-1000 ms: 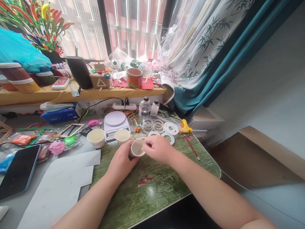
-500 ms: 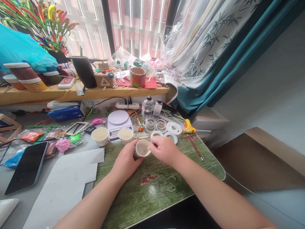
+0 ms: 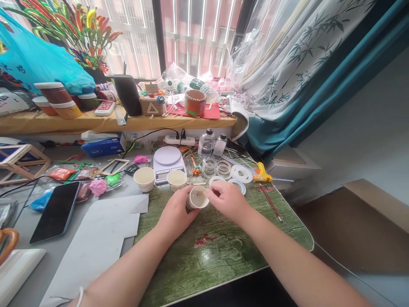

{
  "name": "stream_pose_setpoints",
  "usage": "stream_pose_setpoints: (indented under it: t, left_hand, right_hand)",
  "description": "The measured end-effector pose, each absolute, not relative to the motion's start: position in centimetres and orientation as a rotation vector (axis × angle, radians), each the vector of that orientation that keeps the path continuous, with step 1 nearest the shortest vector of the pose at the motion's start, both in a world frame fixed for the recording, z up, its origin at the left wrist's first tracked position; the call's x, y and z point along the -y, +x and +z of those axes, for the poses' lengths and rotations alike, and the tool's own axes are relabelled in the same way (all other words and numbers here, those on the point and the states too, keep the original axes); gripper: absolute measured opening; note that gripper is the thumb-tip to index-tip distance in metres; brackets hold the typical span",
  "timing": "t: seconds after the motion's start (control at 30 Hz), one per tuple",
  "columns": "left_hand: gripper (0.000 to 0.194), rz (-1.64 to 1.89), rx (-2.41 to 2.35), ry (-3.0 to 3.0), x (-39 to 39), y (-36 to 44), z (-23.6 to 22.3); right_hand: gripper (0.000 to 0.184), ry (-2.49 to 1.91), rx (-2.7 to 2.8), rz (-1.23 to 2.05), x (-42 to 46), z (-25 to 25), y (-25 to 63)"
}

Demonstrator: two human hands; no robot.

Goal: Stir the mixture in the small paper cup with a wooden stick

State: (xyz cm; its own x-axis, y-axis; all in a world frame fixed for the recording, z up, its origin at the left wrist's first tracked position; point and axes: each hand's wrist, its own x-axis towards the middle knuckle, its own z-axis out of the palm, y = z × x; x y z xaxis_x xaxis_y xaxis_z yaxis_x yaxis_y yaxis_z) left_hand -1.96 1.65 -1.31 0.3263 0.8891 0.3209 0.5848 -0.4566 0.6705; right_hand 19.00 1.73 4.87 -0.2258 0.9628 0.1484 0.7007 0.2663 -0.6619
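My left hand (image 3: 175,215) is wrapped round a small paper cup (image 3: 198,198), tilted toward me above the green wood-grain mat (image 3: 220,256). My right hand (image 3: 228,200) is pinched at the cup's rim on a thin stick that reaches into the cup; the stick is barely visible. Two more paper cups (image 3: 144,178) (image 3: 177,179) stand just behind, in front of a white kitchen scale (image 3: 166,160).
Clear rings (image 3: 209,167), white rings (image 3: 241,173), two small bottles (image 3: 206,143), a yellow glue gun (image 3: 262,174) and a red stick (image 3: 271,202) lie behind and right. A phone (image 3: 56,211), grey card sheets (image 3: 96,243) and clay packets (image 3: 97,186) lie left. A cluttered shelf (image 3: 96,121) runs along the window.
The view has shifted so everything sits further right and slightly lower. My hands keep the same hold on the cup and the stick.
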Motion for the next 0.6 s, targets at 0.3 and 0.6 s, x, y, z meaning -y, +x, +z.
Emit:
stream_pose_setpoints:
  t: [0.3,0.6]
  left_hand:
    - [0.062,0.941,-1.298,2.117,-1.5,-1.9,-1.0]
    - [0.061,0.940,-1.278,2.113,-1.1,-1.9,-0.9]
  right_hand:
    - [0.033,-1.494,2.067,0.697,-1.8,4.9,19.1]
    - [0.024,-1.382,2.155,0.572,-1.0,3.8,18.8]
